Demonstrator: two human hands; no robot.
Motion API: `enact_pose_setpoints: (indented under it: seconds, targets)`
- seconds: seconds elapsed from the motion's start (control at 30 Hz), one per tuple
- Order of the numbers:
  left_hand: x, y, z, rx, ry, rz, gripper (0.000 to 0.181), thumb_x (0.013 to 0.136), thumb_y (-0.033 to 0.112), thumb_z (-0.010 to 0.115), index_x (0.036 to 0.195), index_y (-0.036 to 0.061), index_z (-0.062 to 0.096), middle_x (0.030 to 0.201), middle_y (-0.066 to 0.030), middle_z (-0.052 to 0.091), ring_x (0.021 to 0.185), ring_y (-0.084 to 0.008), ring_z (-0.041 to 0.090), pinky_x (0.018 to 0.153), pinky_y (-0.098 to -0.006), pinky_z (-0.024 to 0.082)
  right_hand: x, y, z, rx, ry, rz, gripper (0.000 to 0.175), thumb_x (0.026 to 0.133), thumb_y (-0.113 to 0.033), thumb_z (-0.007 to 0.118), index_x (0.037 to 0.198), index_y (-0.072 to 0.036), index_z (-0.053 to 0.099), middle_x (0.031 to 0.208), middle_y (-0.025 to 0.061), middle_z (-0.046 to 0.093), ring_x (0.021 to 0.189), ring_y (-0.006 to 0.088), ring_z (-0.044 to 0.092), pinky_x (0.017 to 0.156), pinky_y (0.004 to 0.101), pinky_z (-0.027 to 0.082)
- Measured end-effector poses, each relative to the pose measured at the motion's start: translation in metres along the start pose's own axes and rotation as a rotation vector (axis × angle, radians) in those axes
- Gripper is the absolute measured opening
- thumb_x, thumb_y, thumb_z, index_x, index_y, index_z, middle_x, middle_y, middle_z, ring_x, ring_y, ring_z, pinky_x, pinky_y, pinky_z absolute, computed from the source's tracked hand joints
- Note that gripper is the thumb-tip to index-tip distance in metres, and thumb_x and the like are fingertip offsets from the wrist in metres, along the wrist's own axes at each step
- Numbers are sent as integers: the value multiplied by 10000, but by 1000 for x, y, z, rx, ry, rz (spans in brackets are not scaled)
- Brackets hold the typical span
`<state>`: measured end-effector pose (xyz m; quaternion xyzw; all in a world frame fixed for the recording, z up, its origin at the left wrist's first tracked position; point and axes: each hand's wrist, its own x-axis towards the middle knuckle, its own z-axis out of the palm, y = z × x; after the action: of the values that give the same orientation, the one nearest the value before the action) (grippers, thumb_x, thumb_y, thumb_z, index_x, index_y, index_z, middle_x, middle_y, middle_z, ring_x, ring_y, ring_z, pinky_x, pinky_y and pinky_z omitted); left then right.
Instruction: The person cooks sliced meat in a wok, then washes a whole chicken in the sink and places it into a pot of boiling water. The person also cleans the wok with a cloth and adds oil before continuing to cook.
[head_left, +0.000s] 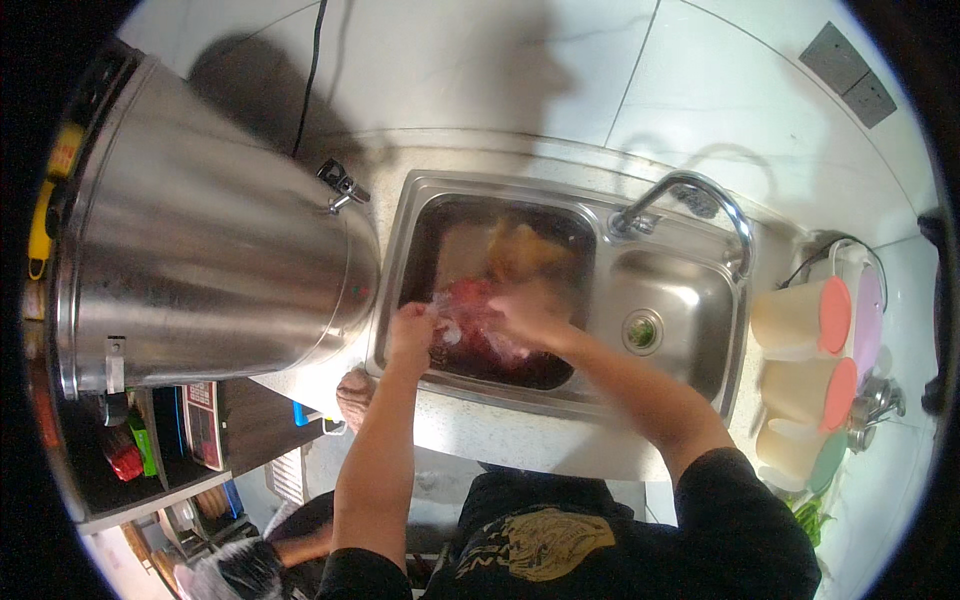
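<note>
My left hand (411, 330) grips the edge of a clear plastic bag (448, 304) over the left side of the large sink basin (427, 217). Red contents, which look like raw meat (472, 292), show in and around the bag. My right hand (532, 313), blurred, is at the bag's right side; its fingers cannot be made out clearly. Behind the hands, a blurred yellow-orange thing (525, 251) lies in the same basin. The basin's bottom is dark and partly hidden by my hands and the bag.
A large steel drum with a tap (210, 225) stands left of the sink. A chrome faucet (686, 180) arches over the small basin (675, 285), whose drain (642, 331) holds green scraps. Lidded pitchers (795, 319) line the right. A brown cloth-like lump (355, 397) sits at the counter edge.
</note>
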<state>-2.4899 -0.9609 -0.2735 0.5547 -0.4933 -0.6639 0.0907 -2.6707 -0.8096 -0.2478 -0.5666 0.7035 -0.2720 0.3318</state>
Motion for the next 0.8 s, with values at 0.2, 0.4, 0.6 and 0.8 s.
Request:
enact_pose_setpoints:
  seconds: [0.2, 0.4, 0.6, 0.8]
  targets:
    - [-40, 38, 29, -299, -335, 183, 398, 925, 35, 557, 1314, -7, 488, 1094, -129, 651, 941, -235, 665, 696, -352, 575, 11, -35, -24, 83, 31, 0, 250, 880, -235, 626, 1014, -31, 677, 986, 228, 696, 908, 398, 685, 763, 485, 527]
    - [-66, 53, 32, -246, -448, 297, 502, 875, 42, 610, 1351, 16, 456, 1170, -118, 618, 1061, -221, 619, 861, -328, 519, 28, -37, -29, 200, 148, -129, 188, 779, -146, 655, 905, -9, 682, 907, 254, 681, 858, 446, 660, 727, 508, 521]
    - [-62, 53, 59, -64, -394, 348, 474, 899, 58, 615, 1343, 15, 456, 1065, -78, 630, 946, -188, 628, 815, -307, 508, 37, -39, -46, 160, 162, -3, 136, 776, -133, 663, 870, -42, 698, 892, 218, 694, 834, 397, 672, 718, 476, 523]
    - [-40, 80, 25, -348, -182, 69, 179, 905, -16, 501, 1066, 23, 567, 682, -4, 412, 530, -119, 366, 516, -301, 399, 21, 25, -57, 84, 253, 6, 316, 770, -87, 663, 1076, -10, 651, 1007, 234, 686, 954, 401, 667, 839, 461, 530]
